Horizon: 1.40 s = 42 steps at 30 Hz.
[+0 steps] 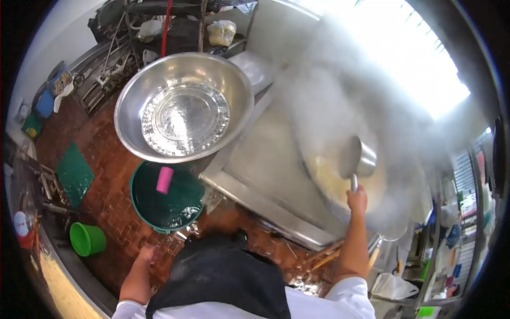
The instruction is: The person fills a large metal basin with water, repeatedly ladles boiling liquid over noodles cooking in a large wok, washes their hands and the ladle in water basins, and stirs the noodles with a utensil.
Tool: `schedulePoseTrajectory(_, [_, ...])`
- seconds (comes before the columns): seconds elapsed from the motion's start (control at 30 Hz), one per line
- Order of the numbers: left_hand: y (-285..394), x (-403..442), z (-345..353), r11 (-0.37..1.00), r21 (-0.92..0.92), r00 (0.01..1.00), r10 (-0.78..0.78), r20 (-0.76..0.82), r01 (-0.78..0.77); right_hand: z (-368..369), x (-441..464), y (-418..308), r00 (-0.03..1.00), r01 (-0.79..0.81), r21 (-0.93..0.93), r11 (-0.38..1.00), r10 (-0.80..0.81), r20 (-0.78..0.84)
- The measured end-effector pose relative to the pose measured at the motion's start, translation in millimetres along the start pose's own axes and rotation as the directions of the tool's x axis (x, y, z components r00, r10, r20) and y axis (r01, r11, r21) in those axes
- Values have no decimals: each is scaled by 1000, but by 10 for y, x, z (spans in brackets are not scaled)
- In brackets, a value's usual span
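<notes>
My right hand is closed around the handle of a metal dipper, with the arm stretched forward. The dipper is over a large steaming pot of pale yellowish contents, and steam blurs the pot's far side. Whether the dipper touches the contents I cannot tell. My left hand hangs low at my side above the brick floor, somewhat blurred, fingers loosely apart and holding nothing. Nearest to it is a dark green tub of water with a pink cup in it.
A wide metal basin stands at the left end of the steel stove. A bright green bucket and a green mat are on the wet floor. At right, shelves hold a white plastic bag. Thick steam drifts up on the right.
</notes>
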<state>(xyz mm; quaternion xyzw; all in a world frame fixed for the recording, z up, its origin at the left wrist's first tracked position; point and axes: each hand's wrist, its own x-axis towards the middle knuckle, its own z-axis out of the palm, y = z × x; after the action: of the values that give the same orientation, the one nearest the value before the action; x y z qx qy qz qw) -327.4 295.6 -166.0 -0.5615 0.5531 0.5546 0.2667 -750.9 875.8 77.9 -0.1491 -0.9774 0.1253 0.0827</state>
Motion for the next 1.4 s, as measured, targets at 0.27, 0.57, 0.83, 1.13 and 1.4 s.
schedulePoseTrajectory(0.27, [-135,-216,84,995,-95,1000,-8,16,9,396,374,592,949,-129,-23,991,130,287])
schedulePoseTrajectory(0.57, [-83,-413,221,1000,17,987,-11,-160,14,252,101,-146,617,-716,446,537,190,763])
schedulePoseTrajectory(0.83, [10,-436,116,1000,5,992,-22,-126,23,-175,-416,-364,700,-657,583,479,98,708])
schedulePoseTrajectory(1.13, [-229,187,-6,980,-150,990,136,37,-129,-360,-684,-760,789,-493,642,587,-10,615])
schedulePoseTrajectory(1.4, [-528,368,-93,998,14,998,63,24,-64,-358,-782,-1000,822,-413,628,660,-27,568])
